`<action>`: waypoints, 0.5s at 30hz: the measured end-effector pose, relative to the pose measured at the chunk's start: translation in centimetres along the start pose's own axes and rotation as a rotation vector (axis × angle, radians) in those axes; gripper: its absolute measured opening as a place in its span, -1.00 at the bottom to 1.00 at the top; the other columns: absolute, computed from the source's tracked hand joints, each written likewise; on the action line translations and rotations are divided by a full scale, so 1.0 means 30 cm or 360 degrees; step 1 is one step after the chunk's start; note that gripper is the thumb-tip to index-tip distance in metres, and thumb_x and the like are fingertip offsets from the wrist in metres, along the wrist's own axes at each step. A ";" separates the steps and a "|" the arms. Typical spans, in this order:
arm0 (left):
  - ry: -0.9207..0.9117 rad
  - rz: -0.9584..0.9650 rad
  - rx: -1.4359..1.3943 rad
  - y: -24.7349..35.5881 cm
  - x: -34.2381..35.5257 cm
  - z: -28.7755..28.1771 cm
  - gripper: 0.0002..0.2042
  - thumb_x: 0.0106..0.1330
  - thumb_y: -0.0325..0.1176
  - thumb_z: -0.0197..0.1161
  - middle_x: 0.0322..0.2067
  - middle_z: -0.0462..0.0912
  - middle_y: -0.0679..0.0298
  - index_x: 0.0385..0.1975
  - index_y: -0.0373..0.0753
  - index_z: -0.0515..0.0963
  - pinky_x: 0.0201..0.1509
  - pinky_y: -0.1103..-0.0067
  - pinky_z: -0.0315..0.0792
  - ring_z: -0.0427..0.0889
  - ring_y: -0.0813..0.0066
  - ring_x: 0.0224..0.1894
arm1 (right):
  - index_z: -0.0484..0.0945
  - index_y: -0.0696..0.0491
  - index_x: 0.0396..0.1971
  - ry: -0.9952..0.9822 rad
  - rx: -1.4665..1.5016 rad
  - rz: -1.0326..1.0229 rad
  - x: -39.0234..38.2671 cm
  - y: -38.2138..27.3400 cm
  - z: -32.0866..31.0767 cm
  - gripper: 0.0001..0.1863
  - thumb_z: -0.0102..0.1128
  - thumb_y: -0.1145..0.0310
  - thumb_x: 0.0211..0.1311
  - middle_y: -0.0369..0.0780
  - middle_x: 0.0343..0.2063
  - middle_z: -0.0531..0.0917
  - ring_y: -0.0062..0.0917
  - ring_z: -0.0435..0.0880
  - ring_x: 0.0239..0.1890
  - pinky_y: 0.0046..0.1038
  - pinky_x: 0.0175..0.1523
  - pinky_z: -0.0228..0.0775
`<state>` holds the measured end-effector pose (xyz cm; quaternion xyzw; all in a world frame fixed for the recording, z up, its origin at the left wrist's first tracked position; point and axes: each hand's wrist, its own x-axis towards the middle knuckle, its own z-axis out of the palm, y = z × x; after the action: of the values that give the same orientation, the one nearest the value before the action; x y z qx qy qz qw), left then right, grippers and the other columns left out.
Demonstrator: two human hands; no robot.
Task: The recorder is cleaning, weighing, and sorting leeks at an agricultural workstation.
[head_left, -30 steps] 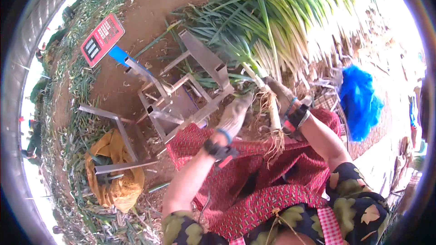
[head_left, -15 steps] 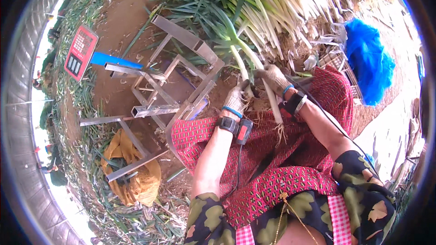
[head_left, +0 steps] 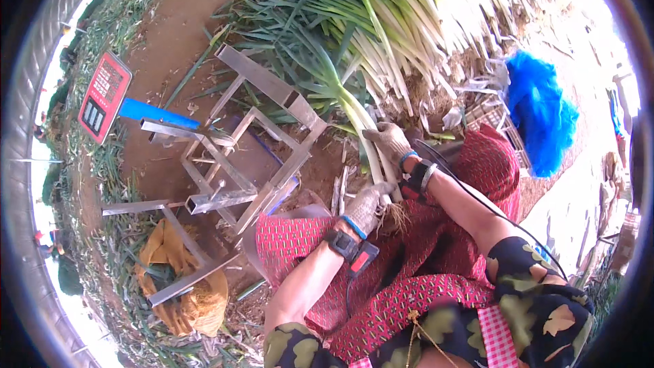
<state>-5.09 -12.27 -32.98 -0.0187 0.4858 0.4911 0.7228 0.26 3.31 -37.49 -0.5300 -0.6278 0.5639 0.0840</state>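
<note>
Two leeks lie close together in front of me, green leaves away from me and stringy roots over my lap. My left hand, in a pale knitted glove, is closed round the white lower ends just above the roots. Higher up, my right hand, gloved as well, grips the white stalks from the right side. Beyond my hands spreads a large pile of leeks, green tops to the left and white ends to the right.
A metal frame stands at the left, beside a red-and-black panel on a blue bar. A yellow mesh bag lies below it. On the right, blue netting rests on a plastic crate. Patterned red cloth covers my lap.
My left hand has moved down to the root ends. The two leeks, spread apart before, now lie side by side, and my right hand has shifted slightly left and down. The whole view has shifted somewhat.
</note>
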 end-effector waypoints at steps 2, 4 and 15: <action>-0.0016 -0.0063 -0.0071 -0.025 0.026 -0.008 -0.87 0.13 -0.36 0.24 -0.52 0.55 0.35 -0.40 -0.25 0.53 -0.50 0.66 0.43 0.52 0.55 -0.57 | 0.61 0.18 -0.34 -0.0009 0.0107 0.0074 0.020 -0.028 -0.015 -0.56 0.19 0.05 0.06 -0.14 -0.53 0.65 -0.44 0.64 -0.50 -0.41 -0.34 0.46; 0.0000 -0.0112 -0.0136 -0.020 0.037 0.004 -0.89 0.08 -0.37 0.27 -0.55 0.52 0.39 -0.43 -0.22 0.53 -0.51 0.68 0.36 0.48 0.57 -0.58 | 0.59 0.20 -0.32 -0.0041 0.0236 0.0131 0.028 -0.065 -0.023 -0.59 0.22 0.09 0.07 -0.18 -0.52 0.63 -0.50 0.60 -0.54 -0.45 -0.35 0.46; 0.0162 -0.0250 -0.0191 0.098 0.020 -0.015 -0.78 0.17 -0.36 0.24 -0.45 0.57 0.30 -0.24 -0.32 0.50 -0.39 0.65 0.51 0.60 0.50 -0.45 | 0.55 0.08 -0.17 0.0046 -0.0754 -0.0512 0.226 -0.042 -0.088 -0.56 0.06 0.00 0.20 -0.06 -0.27 0.63 -0.26 0.61 -0.17 -0.27 -0.14 0.42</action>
<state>-7.52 -10.56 -32.32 -0.1248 0.4887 0.4596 0.7310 -1.46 10.35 -38.89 -0.4364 -0.8168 0.3732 0.0551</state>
